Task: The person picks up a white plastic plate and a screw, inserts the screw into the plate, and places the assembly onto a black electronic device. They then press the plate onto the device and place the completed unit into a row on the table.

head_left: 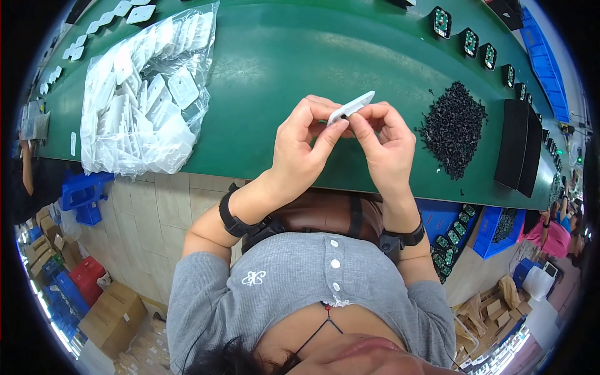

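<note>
A white plastic cover plate [359, 103] is held up over the green table, tilted, between my two hands. My left hand [304, 139] grips its left end with thumb and fingers. At its right side my right hand [386, 137] pinches with thumb and forefinger, close to a small black part [344, 117] at the plate's underside. Whether that part is seated in the plate or only held against it, I cannot tell. To the right lies a heap of small black rubber-like pieces [455, 128]. Left of my hands, a clear plastic bag [203, 81] is full of similar white covers [184, 88].
Black housings with green circuit boards [470, 42] line the far right edge. A black box-like block [517, 147] stands beyond the black heap. More white covers [140, 14] lie at the far left. A blue tray with circuit boards [451, 240] sits below the table edge, near my right forearm.
</note>
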Tool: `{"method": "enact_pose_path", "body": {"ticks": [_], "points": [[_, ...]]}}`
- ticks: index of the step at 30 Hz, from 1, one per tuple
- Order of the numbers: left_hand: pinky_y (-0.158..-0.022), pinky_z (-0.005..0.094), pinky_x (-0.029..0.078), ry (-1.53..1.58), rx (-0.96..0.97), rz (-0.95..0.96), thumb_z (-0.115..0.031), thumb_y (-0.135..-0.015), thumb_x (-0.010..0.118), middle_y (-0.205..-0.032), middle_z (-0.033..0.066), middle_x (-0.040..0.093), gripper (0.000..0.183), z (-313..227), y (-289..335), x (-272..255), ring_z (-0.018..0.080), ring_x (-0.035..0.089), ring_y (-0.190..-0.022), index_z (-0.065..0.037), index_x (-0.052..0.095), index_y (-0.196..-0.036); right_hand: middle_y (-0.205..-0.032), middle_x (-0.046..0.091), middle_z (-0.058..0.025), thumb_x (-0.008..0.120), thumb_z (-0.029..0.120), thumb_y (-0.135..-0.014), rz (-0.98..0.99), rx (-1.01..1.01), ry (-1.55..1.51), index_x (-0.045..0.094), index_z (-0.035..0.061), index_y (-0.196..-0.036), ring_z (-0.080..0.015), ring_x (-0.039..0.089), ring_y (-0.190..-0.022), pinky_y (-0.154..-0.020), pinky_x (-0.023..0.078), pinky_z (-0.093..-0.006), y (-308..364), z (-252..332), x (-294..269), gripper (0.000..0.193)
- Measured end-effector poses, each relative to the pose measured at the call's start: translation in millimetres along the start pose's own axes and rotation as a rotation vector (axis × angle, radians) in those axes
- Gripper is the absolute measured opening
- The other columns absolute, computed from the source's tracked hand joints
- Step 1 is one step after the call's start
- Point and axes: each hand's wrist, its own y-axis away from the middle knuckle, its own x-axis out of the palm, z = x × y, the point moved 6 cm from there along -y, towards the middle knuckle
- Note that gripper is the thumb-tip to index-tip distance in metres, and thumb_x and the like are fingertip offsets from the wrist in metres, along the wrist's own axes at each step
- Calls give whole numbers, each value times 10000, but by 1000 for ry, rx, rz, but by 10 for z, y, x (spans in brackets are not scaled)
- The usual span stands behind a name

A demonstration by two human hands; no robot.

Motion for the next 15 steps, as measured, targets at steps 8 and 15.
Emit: {"method": "enact_pose_path", "body": {"ticks": [8,15], "points": [[-726,255,552,112,-113,-31,11,-939,568,-958,102,602,44,28,15,-99,150,654,-810,27,530,-953,-834,533,1,793,134,-782,-77,-192,424,595,31,-916,-76,454,-725,-643,385,-227,-31,272,-43,260],[-737,268,551,11,-218,51,-14,-959,543,-946,111,647,92,53,-61,-128,149,663,-797,37,551,-1035,-808,495,31,760,86,-798,185,72,363,558,45,-901,-47,447,-738,-637,352,-206,-150,115,-73,230]]}}
